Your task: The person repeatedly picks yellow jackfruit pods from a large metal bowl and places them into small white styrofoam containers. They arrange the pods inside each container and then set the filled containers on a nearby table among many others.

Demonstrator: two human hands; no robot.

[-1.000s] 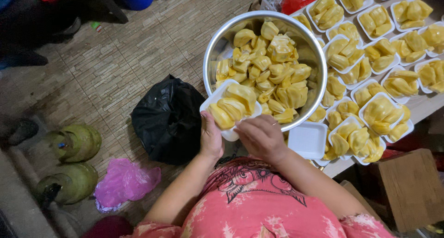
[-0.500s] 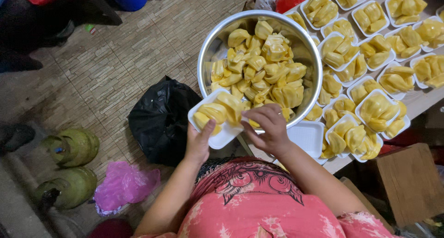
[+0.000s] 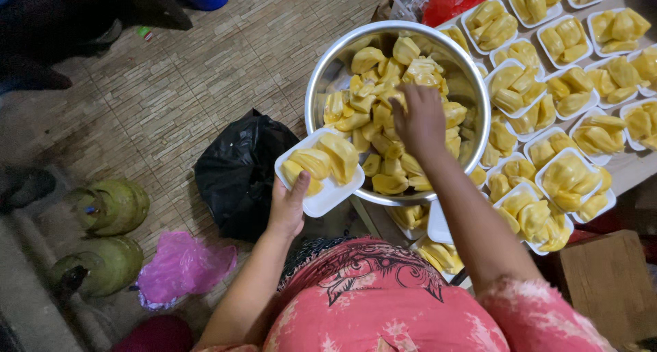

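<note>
My left hand (image 3: 287,207) holds a small white foam tray (image 3: 327,196) from below, with a few yellow jackfruit pieces (image 3: 323,159) on it, at the near rim of a large steel bowl (image 3: 321,78). The bowl is heaped with yellow jackfruit pieces (image 3: 383,92). My right hand (image 3: 419,119) reaches down into the bowl, fingers among the fruit; whether it grips a piece is hidden.
Several filled white trays (image 3: 568,41) cover the table to the right. An empty tray (image 3: 436,223) lies under my right forearm. A black plastic bag (image 3: 236,171), a pink bag (image 3: 179,266) and two green gas cylinders (image 3: 109,205) sit on the tiled floor at left.
My right hand has left the tray's edge and reached forward into the bowl. The tray in my left hand stays at the bowl's rim, slightly lower.
</note>
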